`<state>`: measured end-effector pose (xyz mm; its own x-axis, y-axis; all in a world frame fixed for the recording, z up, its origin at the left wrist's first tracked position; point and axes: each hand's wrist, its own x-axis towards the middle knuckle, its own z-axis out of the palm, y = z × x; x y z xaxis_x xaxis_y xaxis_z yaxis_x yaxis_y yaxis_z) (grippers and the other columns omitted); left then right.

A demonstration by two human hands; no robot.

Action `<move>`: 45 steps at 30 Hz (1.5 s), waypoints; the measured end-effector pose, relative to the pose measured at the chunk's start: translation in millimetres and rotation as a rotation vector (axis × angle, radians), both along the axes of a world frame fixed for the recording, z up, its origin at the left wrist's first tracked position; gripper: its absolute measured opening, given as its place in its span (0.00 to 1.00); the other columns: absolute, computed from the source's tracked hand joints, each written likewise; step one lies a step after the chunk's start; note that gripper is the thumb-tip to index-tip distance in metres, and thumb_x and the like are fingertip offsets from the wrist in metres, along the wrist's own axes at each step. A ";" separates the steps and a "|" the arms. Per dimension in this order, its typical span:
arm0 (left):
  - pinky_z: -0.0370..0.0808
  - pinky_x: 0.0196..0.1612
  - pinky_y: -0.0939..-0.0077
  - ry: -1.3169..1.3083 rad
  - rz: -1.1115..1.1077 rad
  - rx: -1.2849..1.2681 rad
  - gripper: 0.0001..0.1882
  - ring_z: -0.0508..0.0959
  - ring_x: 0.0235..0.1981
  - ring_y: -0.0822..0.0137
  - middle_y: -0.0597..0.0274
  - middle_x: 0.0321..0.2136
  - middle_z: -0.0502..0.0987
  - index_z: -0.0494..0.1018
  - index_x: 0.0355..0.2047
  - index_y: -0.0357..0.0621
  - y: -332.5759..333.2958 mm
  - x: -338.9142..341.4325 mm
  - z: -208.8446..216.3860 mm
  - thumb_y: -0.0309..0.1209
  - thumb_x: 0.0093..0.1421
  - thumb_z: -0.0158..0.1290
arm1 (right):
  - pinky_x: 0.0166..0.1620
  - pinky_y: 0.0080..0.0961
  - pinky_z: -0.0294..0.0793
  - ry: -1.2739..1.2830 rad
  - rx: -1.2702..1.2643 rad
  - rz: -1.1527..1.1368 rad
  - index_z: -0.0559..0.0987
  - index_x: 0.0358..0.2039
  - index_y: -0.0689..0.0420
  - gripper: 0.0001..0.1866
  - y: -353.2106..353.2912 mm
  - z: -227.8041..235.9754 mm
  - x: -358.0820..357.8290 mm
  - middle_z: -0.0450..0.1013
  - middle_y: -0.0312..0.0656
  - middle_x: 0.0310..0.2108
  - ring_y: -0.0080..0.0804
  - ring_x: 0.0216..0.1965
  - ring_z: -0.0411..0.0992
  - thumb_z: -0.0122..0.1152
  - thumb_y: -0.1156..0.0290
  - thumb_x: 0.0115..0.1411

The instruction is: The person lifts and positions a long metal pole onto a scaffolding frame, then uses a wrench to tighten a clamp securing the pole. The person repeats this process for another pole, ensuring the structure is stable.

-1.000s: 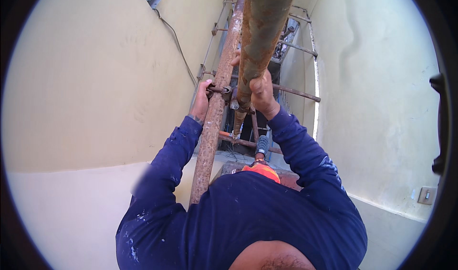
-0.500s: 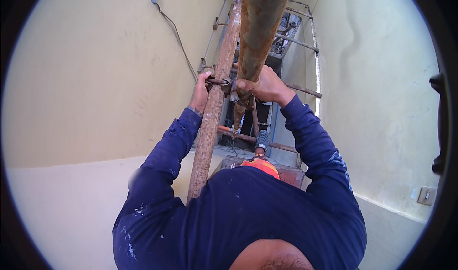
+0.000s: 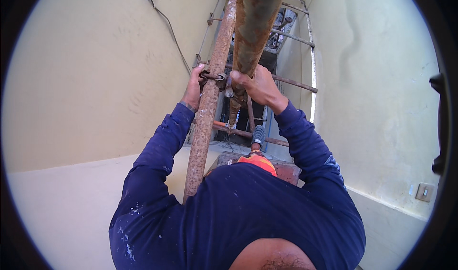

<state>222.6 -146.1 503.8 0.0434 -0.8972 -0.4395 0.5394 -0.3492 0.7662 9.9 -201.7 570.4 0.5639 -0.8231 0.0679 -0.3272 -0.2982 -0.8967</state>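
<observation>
Two rusty scaffold pipes run up in front of me. On the thinner, speckled pipe (image 3: 202,127) sits a rusty scaffold clamp (image 3: 220,80), a coupler with a bolt across the pipe. My left hand (image 3: 192,89) is closed at the clamp's left side, its thumb on top and its other fingers mostly hidden. My right hand (image 3: 261,87) wraps round the thicker pipe (image 3: 255,29) from the right, thumb across its near face. The lower part of that pipe passes down beyond the hand, close beside the clamp.
Plain walls (image 3: 95,79) stand close on both sides. A horizontal pipe (image 3: 243,133) crosses below my hands, near a shod foot (image 3: 258,135). A ladder-like scaffold frame (image 3: 313,69) rises at the right. A cable (image 3: 172,35) hangs on the left wall; a switch (image 3: 424,192) is on the right one.
The pipes and both hands sit slightly further left in the picture. My right thumb has moved a little up the thicker pipe. Both hands keep their hold.
</observation>
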 end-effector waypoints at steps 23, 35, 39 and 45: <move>0.67 0.29 0.81 -0.979 -0.531 -0.335 0.33 0.70 0.27 0.78 0.70 0.25 0.71 0.76 0.49 0.36 -32.9 26.6 99.7 0.53 0.56 0.66 | 0.44 0.41 0.76 0.007 -0.047 -0.142 0.76 0.52 0.59 0.48 1.6 -16.3 1.6 0.79 0.54 0.36 0.52 0.40 0.79 0.57 0.25 0.50; 0.80 0.39 0.58 -1.892 -0.682 -0.583 0.37 0.81 0.36 0.49 0.51 0.41 0.71 0.77 0.48 0.59 -6.8 -18.7 97.0 0.53 0.37 0.74 | 0.44 0.40 0.77 -0.034 -0.021 -0.114 0.79 0.48 0.55 0.46 5.9 -15.9 4.3 0.81 0.50 0.36 0.50 0.40 0.80 0.60 0.23 0.46; 0.79 0.41 0.55 -1.841 -0.911 -0.602 0.35 0.81 0.40 0.48 0.51 0.42 0.79 0.79 0.45 0.53 -40.8 -29.7 106.1 0.57 0.38 0.71 | 0.50 0.38 0.75 -0.154 0.028 -0.175 0.69 0.55 0.65 0.53 2.6 -34.8 -5.0 0.77 0.57 0.45 0.49 0.47 0.78 0.65 0.28 0.47; 0.78 0.40 0.59 -1.524 -0.729 -0.802 0.27 0.81 0.39 0.48 0.52 0.39 0.81 0.80 0.41 0.50 -44.5 -29.6 86.1 0.53 0.45 0.67 | 0.60 0.34 0.66 -0.650 0.314 -0.124 0.68 0.55 0.65 0.40 11.8 -67.5 -7.0 0.71 0.51 0.52 0.36 0.56 0.69 0.58 0.40 0.60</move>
<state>193.0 -190.5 589.9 -0.4952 -0.8646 0.0849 -0.7498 0.4747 0.4609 2.9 -189.9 502.9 0.3916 -0.9138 0.1077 0.2857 0.0094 -0.9583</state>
